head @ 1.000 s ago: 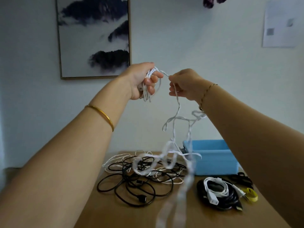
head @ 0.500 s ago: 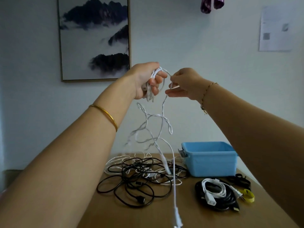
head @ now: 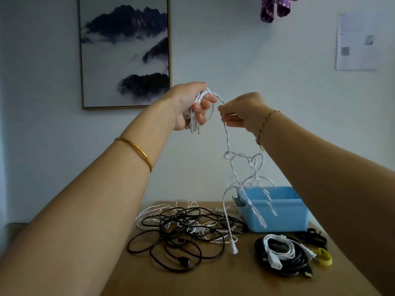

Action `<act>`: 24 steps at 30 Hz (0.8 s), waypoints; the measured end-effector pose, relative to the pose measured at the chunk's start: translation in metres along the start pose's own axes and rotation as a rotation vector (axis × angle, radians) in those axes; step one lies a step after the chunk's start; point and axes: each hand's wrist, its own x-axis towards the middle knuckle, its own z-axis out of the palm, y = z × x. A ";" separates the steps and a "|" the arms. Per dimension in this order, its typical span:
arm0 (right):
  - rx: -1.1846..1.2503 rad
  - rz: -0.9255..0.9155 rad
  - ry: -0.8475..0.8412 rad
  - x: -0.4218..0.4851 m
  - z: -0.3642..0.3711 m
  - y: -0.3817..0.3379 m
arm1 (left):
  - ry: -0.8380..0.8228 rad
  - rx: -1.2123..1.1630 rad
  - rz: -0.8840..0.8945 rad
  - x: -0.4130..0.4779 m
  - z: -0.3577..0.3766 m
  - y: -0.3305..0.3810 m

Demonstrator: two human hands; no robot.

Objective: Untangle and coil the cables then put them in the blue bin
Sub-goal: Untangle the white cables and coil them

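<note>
Both hands are raised in front of the wall. My left hand (head: 192, 105) grips a small coil of white cable (head: 197, 116) wound round its fingers. My right hand (head: 241, 113) pinches the same white cable just right of the coil. From there the loose tail (head: 245, 165) hangs down in kinks, and its white plug (head: 234, 251) dangles just above the table. A tangle of black and white cables (head: 183, 227) lies on the wooden table (head: 213, 280). The blue bin (head: 275, 210) stands at the back right, with part of the tail hanging in front of it.
In front of the bin lies a coiled black cable with a coiled white cable on top (head: 280, 255). A yellow strap (head: 322, 256) and black straps (head: 314, 237) lie at the table's right edge. A framed picture (head: 125, 52) hangs on the wall behind.
The hanging tail has swung from the left to the right, now in front of the bin. My right hand has shifted slightly right along the cable. The view has tilted a little.
</note>
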 end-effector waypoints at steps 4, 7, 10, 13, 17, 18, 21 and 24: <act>-0.042 0.030 -0.065 -0.002 -0.005 0.000 | -0.011 0.014 -0.001 -0.001 -0.001 0.001; -0.037 0.044 -0.076 -0.002 -0.005 0.002 | -0.024 0.025 -0.009 0.000 -0.001 -0.001; 0.000 0.083 -0.069 -0.001 -0.002 0.005 | -0.046 0.036 -0.031 0.001 0.000 -0.004; 0.094 0.138 -0.113 0.001 -0.001 0.008 | -0.063 0.046 -0.045 0.001 0.000 -0.005; 0.229 0.244 -0.195 0.003 0.001 0.007 | -0.080 0.052 -0.051 0.001 -0.003 -0.006; 0.245 0.271 -0.208 0.003 0.001 0.006 | -0.083 0.047 -0.050 0.001 -0.004 -0.006; 0.293 0.377 -0.245 0.006 0.002 0.005 | -0.103 0.008 -0.052 0.000 -0.006 -0.006; 0.343 0.422 -0.248 0.008 0.000 0.008 | -0.134 -0.018 -0.068 -0.001 -0.008 -0.006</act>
